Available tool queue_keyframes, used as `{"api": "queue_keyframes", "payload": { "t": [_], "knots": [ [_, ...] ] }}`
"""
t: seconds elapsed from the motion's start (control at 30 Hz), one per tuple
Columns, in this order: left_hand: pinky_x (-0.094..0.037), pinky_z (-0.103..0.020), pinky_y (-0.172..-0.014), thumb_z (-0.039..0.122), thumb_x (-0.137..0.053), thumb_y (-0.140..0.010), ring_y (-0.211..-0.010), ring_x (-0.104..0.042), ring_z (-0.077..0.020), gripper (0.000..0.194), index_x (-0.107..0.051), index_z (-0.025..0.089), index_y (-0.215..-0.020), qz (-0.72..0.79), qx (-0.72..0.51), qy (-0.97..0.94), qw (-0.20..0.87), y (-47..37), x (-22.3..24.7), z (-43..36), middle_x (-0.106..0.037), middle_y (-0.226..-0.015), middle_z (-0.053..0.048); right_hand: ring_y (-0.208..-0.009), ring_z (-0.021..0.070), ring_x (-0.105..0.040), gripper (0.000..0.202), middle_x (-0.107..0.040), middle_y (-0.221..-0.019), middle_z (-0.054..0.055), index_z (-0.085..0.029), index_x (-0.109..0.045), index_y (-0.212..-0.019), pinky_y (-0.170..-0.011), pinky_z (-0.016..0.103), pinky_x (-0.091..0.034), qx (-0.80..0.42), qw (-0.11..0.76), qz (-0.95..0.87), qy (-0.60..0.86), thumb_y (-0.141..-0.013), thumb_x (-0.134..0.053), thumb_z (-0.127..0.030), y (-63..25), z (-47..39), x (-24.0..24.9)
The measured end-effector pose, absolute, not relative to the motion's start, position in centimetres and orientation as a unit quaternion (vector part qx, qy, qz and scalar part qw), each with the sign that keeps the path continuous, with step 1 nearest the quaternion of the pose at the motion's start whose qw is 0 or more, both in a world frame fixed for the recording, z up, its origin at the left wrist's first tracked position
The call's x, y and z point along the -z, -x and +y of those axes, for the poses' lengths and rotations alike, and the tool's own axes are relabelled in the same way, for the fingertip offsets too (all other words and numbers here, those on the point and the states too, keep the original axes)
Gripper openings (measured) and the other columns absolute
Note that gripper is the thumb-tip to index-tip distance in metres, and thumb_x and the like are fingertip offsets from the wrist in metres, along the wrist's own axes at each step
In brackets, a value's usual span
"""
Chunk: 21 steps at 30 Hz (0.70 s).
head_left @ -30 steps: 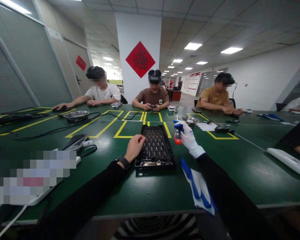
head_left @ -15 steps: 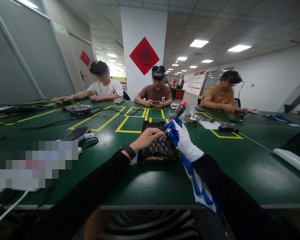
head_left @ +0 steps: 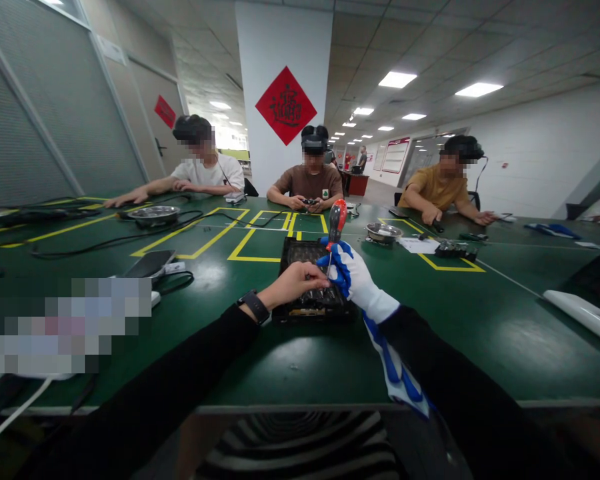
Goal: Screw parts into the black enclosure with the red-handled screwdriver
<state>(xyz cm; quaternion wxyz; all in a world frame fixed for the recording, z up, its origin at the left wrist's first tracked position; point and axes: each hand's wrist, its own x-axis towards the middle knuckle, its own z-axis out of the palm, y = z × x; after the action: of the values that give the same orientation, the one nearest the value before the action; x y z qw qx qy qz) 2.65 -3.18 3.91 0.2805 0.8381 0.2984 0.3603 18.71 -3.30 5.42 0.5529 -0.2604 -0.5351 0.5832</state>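
Observation:
A black case with many small compartments [head_left: 310,311] lies on the green table. Over its lower part is my bare left hand [head_left: 293,283], a dark watch at the wrist; its fingertips are pinched together by the screwdriver's tip, and what they hold is too small to make out. My right hand [head_left: 351,272], in a white and blue glove, grips a red and black screwdriver [head_left: 337,223], its handle up and its shaft pointing down over the case. A second blue and white glove [head_left: 393,363] hangs below my right wrist, across the table edge.
Metal bowls [head_left: 153,214] [head_left: 383,231] stand farther back on the table [head_left: 220,347]. Black parts [head_left: 455,251] and white paper [head_left: 420,245] lie right. A dark device [head_left: 150,263] and cables are left. A white object [head_left: 580,317] lies far right. Three people sit opposite.
The screwdriver has swung from a slant to nearly upright, its tip now lower by my left fingertips. My left hand has moved slightly over the case. The view has shifted a little.

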Motion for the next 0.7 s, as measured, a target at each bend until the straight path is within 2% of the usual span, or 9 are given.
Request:
{"api": "queue_keyframes", "payload": {
  "t": [0.1,0.3,0.53,0.7],
  "knots": [
    [-0.044,-0.026,-0.073,0.037,-0.063,-0.074,-0.072,-0.058,-0.0138,0.022,-0.071,0.016,-0.076,0.286,-0.351,-0.852,0.261,-2.43,-4.26,-3.40,-0.067,-0.077,-0.003,-0.038,0.0051,-0.043,0.047,-0.059,-0.059,-0.006,-0.023,-0.046,-0.108,-0.036,0.016,-0.033,-0.583,0.552,-0.534,0.263,-0.071,-0.062,-0.048,-18.56,-3.11,-4.81],
    [-0.044,-0.025,-0.070,0.036,-0.062,-0.074,-0.071,-0.059,-0.0139,0.022,-0.071,0.016,-0.076,0.301,-0.339,-0.852,0.260,-1.81,-4.20,-3.12,-0.068,-0.076,-0.004,-0.040,0.0052,-0.045,0.045,-0.059,-0.063,-0.002,-0.018,-0.054,-0.104,-0.037,0.017,-0.036,-0.622,0.515,-0.526,0.265,-0.076,-0.054,-0.053,-18.91,-2.90,-4.81],
    [-0.046,-0.025,-0.069,0.037,-0.063,-0.073,-0.070,-0.060,-0.0143,0.024,-0.072,0.015,-0.076,0.308,-0.344,-0.833,0.304,-1.96,-3.54,-3.35,-0.069,-0.075,-0.005,-0.038,0.0049,-0.044,0.042,-0.059,-0.059,-0.005,-0.020,-0.051,-0.095,-0.036,0.016,-0.034,-0.604,0.550,-0.508,0.274,-0.067,-0.065,-0.048,-18.59,-3.44,-4.73],
    [-0.045,-0.024,-0.067,0.037,-0.062,-0.074,-0.068,-0.060,-0.0134,0.025,-0.072,0.014,-0.076,0.309,-0.341,-0.837,0.295,-1.86,-3.65,-3.45,-0.068,-0.074,-0.005,-0.039,0.0054,-0.046,0.043,-0.059,-0.061,-0.002,-0.016,-0.055,-0.101,-0.036,0.017,-0.037,-0.661,0.499,-0.498,0.257,-0.072,-0.060,-0.048,-18.78,-3.09,-4.90]
  ]
}}
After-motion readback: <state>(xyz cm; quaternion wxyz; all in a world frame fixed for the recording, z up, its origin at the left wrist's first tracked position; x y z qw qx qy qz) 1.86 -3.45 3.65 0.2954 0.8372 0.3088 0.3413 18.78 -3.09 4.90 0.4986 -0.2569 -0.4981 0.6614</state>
